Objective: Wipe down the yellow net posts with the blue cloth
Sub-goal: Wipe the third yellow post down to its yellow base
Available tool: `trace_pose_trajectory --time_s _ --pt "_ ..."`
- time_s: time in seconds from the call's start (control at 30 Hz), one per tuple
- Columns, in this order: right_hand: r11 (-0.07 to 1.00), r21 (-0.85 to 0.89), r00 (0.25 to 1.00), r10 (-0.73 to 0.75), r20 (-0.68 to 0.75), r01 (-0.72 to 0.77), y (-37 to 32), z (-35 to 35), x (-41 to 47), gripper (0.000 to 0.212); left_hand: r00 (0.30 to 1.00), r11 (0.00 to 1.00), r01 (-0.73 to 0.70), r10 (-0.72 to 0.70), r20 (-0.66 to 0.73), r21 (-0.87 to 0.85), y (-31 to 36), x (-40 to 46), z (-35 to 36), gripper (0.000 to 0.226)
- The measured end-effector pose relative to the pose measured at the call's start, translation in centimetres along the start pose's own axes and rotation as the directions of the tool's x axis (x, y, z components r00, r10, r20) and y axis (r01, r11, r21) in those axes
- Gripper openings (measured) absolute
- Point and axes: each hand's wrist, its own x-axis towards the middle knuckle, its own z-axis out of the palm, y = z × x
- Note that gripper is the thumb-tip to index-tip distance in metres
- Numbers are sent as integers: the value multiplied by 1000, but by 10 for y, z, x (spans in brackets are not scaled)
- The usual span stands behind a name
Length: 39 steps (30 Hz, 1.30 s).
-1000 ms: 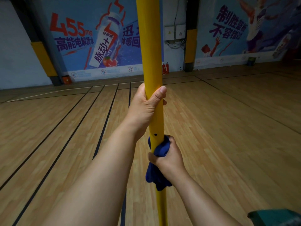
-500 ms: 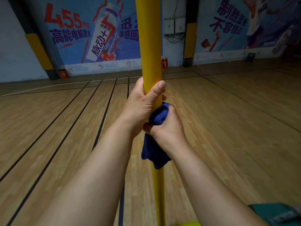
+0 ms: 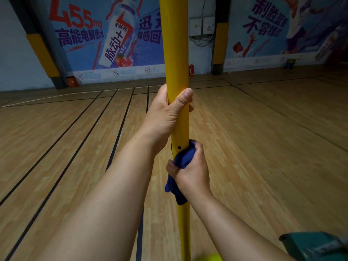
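A yellow net post [image 3: 175,53] stands upright in the middle of the view, from the top edge down to the floor. My left hand [image 3: 167,115] grips the post, thumb across its front. Lower down, my right hand [image 3: 192,170] holds a dark blue cloth [image 3: 183,159] wrapped against the post, just below a small dark hole. A loose end of the cloth hangs under my right wrist. The post's foot is hidden behind my arms.
Wooden court floor [image 3: 263,138] with dark lines spreads all around. Banner-covered walls [image 3: 105,40] close the back, with padded yellow columns [image 3: 220,44] and red extinguishers [image 3: 191,69]. A teal object [image 3: 316,245] sits at the lower right, and a yellow-green blur [image 3: 211,258] lies at the bottom edge.
My right hand slid the cloth up the post until it met my left hand, then back down to below the hole. My left hand kept its grip.
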Motion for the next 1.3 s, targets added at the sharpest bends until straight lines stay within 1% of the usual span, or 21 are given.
trace_pose_trajectory --time_s 0.13,0.27,0.4,0.57,0.67,0.77,0.97,1.07,1.17,1.3 --pt "998 -60 999 33 -15 -34 12 4 -9 71 1000 1000 3 -3 7 -3 -1 1 -1 35" --pt "998 -63 999 30 -18 -31 11 4 -6 73 1000 1000 6 -6 11 -4 -1 1 -2 39" --pt "998 -60 999 -16 -29 14 -11 -4 2 77 1000 1000 6 -6 22 -8 -2 2 -2 38" --pt "998 4 996 -67 -56 67 -50 -11 20 80 1000 1000 1 -1 29 -15 -2 3 -1 37" --pt "997 4 995 -80 -67 80 -55 -11 20 82 1000 1000 1 -1 31 -14 -3 2 -2 37" --pt "997 -15 994 -78 -73 77 -47 -9 15 81 999 1000 -2 3 33 -28 -3 3 -3 35" --pt "999 -29 997 -21 -75 19 -20 2 1 76 1000 999 -8 9 26 -34 -5 1 -3 37" --pt "1000 -29 996 4 -88 -7 -5 6 -4 73 999 999 -14 15 34 -37 -7 1 -3 34" --pt "998 -43 995 43 -87 -47 9 9 -9 71 998 999 -7 9 68 -34 -15 -3 -4 32" --pt "992 -73 994 98 -56 -102 24 12 -13 69 991 999 47 -43 124 -26 -35 -15 -4 34"
